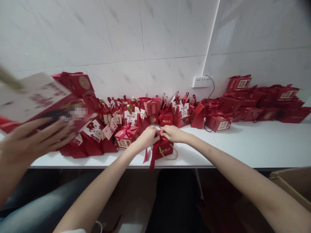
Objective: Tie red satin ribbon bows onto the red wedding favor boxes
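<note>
Both my hands meet over a small red gift box [164, 149] that stands near the front edge of the white table. Gold writing marks its front, and a beige cord handle [170, 158] hangs down before it. My left hand [148, 136] is closed at the box's top left, its fingers pinching a dark red ribbon [154, 154] whose tails drop over the table edge. From the right, my right hand [173, 133] pinches at the same top, on the ribbon as far as I can tell. The fingertips partly hide the ribbon there.
A co-worker's hand [41, 139] at the left holds a blurred red gift box with a white card. Many red boxes line the back of the white table [247, 145]. A power strip [201, 82] is on the wall, and a cardboard box [291, 184] stands lower right.
</note>
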A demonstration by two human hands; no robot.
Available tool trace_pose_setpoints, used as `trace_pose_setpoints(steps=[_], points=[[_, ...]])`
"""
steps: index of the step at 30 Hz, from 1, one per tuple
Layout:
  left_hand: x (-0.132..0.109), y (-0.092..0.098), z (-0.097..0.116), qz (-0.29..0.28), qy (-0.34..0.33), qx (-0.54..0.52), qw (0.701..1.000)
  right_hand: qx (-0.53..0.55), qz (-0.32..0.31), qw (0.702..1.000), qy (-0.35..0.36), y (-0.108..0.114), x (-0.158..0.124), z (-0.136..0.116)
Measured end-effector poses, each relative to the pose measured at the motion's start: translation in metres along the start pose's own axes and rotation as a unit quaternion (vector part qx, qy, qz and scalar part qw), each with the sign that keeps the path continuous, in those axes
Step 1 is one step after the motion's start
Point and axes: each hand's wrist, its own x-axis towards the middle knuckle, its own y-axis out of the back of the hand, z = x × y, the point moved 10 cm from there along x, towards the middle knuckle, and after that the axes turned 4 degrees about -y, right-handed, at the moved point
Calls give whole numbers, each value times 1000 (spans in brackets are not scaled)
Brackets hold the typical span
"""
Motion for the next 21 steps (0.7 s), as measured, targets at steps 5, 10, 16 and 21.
trace_pose_setpoints(steps=[5, 10, 16, 21], points=[[-4, -1, -4, 23, -3, -38, 999, 7, 32, 999, 1, 2, -5, 2], [-4, 0, -3, 28, -13, -54, 998, 30, 48, 998, -3, 2, -7, 5], [-1, -2, -2, 18, -26, -56, 998, 53, 58, 997, -2, 3, -10, 5], [-5, 0, -3, 37, -29, -69, 997, 56, 59, 997, 5, 6, -12, 2]])
